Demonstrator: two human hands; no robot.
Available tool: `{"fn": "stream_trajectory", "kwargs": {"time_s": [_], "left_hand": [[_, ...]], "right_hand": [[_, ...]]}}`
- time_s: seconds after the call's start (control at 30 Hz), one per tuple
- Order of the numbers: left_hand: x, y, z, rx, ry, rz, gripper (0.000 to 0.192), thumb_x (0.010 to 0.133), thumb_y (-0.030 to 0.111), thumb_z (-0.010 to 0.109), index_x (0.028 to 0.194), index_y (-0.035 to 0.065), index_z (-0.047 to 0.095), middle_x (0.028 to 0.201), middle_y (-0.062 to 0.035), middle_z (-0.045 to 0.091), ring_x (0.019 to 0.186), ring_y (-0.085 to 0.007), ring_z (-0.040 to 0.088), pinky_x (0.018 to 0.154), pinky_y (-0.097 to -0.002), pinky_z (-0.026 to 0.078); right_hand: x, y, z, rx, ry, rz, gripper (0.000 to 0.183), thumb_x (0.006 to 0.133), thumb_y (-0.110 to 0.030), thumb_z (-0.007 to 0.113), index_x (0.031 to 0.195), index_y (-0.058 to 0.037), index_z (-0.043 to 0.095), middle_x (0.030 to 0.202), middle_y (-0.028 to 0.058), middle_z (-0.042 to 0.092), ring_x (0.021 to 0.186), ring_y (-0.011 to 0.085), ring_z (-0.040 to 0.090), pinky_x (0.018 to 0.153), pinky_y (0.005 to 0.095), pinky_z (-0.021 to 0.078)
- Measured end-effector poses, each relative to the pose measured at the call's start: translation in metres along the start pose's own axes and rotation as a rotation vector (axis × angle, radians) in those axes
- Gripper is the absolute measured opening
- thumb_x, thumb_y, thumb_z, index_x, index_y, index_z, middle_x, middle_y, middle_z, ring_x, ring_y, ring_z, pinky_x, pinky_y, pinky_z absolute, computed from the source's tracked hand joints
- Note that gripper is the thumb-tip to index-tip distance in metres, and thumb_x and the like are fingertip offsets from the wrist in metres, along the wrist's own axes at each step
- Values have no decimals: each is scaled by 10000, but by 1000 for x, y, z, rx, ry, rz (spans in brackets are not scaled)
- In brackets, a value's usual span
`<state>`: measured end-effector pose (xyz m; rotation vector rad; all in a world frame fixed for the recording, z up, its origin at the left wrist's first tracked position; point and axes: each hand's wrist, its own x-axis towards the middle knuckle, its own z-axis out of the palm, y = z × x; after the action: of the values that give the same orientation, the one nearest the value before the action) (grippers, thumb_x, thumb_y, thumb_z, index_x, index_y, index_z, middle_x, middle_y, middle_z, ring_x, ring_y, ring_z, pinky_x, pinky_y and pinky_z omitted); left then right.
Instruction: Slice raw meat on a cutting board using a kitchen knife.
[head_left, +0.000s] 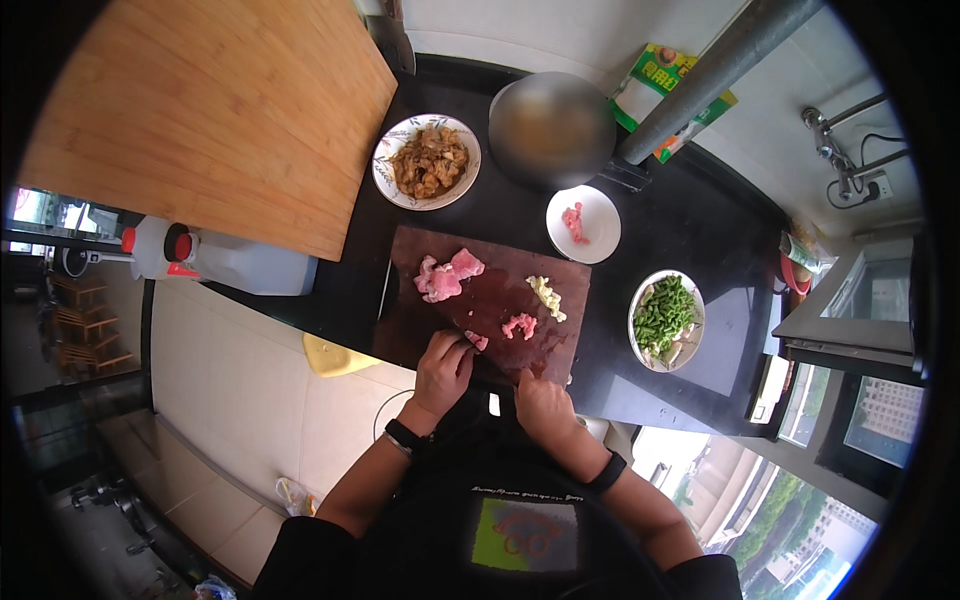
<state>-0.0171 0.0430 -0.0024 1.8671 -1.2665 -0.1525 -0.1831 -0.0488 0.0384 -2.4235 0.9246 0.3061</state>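
A dark reddish-brown cutting board (499, 281) lies before me at the counter's front edge. My left hand (442, 371), its fingers bent, pins a small strip of raw meat (477, 340) against the board. Closed in a fist near the board's front edge, my right hand (541, 401) grips what looks like a knife; the handle is hidden and the dark blade barely stands out. Larger pink pieces of raw meat (446, 276) rest at the board's far left. Diced meat (519, 325) sits right of my left hand, with chopped garlic (547, 298) beyond it.
Behind the board are a bowl of brown cooked food (429, 161), a pan with a blurred top (551, 131) and a white bowl with some meat (583, 225). A plate of cut green beans (666, 319) stands right. Left are a large wooden board (225, 112) and plastic jugs (247, 262).
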Motion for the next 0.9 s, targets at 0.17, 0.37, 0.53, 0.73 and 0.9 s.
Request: {"fn": "stream_trajectory", "kwargs": {"time_s": [0.17, 0.37, 0.53, 0.73, 0.9], "left_hand": [[0, -4, 10, 7, 38, -38, 220, 729, -78, 711, 927, -3, 650, 984, -124, 618, 921, -328, 616, 774, -395, 532], [-1, -7, 10, 15, 84, -20, 215, 726, -81, 712, 915, -5, 644, 969, -123, 617, 911, -328, 617, 770, -400, 533], [0, -4, 11, -8, 76, -19, 211, 725, -85, 709, 908, -6, 642, 969, -122, 618, 897, -330, 618, 764, -403, 535], [-3, -10, 12, 18, 72, 25, 220, 698, -88, 720, 881, -12, 627, 953, -133, 609, 877, -338, 614, 746, -407, 533], [0, -8, 8, 73, 77, 30, 253, 727, -81, 740, 940, 4, 634, 1000, -125, 624, 892, -324, 627, 760, -395, 539]], "right_hand": [[9, -4, 4, 39, 35, -49, 33, 852, -31, 532, 872, -7, 541, 688, 217, 675, 645, 395, 705, 578, 482, 584], [-10, 8, -13, -6, -57, 5, 48, 866, -43, 516, 878, -4, 541, 688, 222, 674, 663, 414, 706, 597, 489, 587], [-6, 7, -1, -16, 18, -23, 98, 932, -114, 513, 904, -26, 544, 651, 196, 659, 620, 393, 690, 557, 485, 568], [1, 9, 4, -11, 11, -26, 67, 888, -86, 551, 889, -19, 550, 669, 203, 665, 648, 395, 699, 586, 482, 578], [-28, 30, -10, 31, -82, 73, 181, 907, -184, 634, 956, -24, 564, 703, 254, 653, 683, 453, 670, 631, 543, 552]]}}
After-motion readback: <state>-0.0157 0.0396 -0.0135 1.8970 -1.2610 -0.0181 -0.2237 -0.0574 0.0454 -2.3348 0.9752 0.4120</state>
